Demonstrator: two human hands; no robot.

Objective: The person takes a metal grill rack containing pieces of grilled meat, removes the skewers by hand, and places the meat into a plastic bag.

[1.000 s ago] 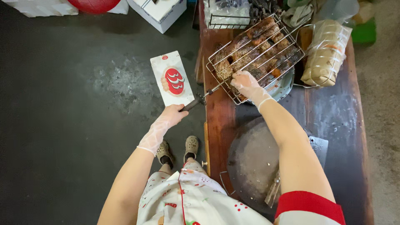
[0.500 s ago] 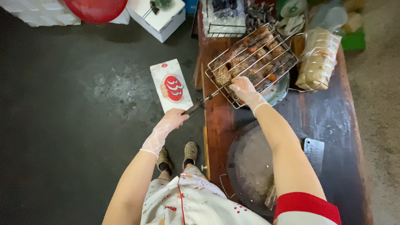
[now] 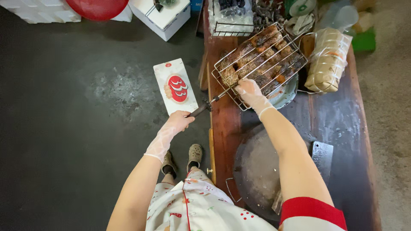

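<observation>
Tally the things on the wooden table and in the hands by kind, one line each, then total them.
Wire grill basket of grilled meat, held by left hand and right hand: 1
Cleaver: 1
Round dark board: 1
Leaf-wrapped bundle: 1
Plate: 1
Total: 5

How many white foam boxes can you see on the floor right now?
2: one foam box at the top-left corner, another foam box beside the table's far end. Both are cut off by the frame; more may be hidden.

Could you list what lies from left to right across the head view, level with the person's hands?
Dark floor → white-and-red packet → left hand on the grill basket's handle → right hand → wire grill basket → wrapped bundle.
</observation>
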